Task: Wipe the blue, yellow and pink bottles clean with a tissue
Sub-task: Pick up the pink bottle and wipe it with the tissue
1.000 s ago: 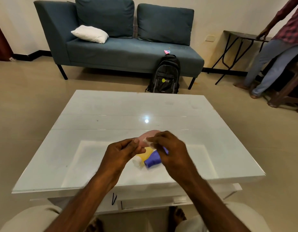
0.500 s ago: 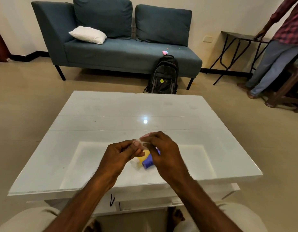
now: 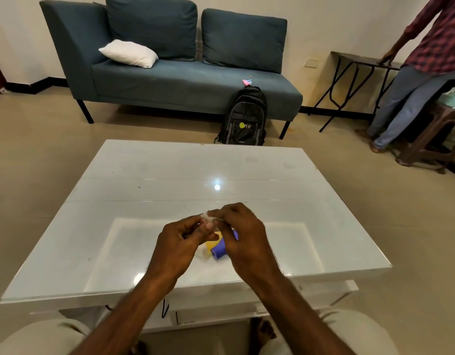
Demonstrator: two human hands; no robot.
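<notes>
Two hands: left hand [image 3: 179,248] and right hand [image 3: 243,237] pinch a tissue [image 3: 208,216] together
Bottles: yellow bottle [image 3: 211,244], blue bottle [image 3: 219,250] lie touching on counter [image 3: 144,180]

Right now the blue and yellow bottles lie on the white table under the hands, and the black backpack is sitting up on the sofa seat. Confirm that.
Not quite. The head view shows the black backpack standing on the floor, leaning against the front of the sofa, not on its seat. The rest holds: the blue bottle and yellow bottle lie on the white table under the hands.
</notes>
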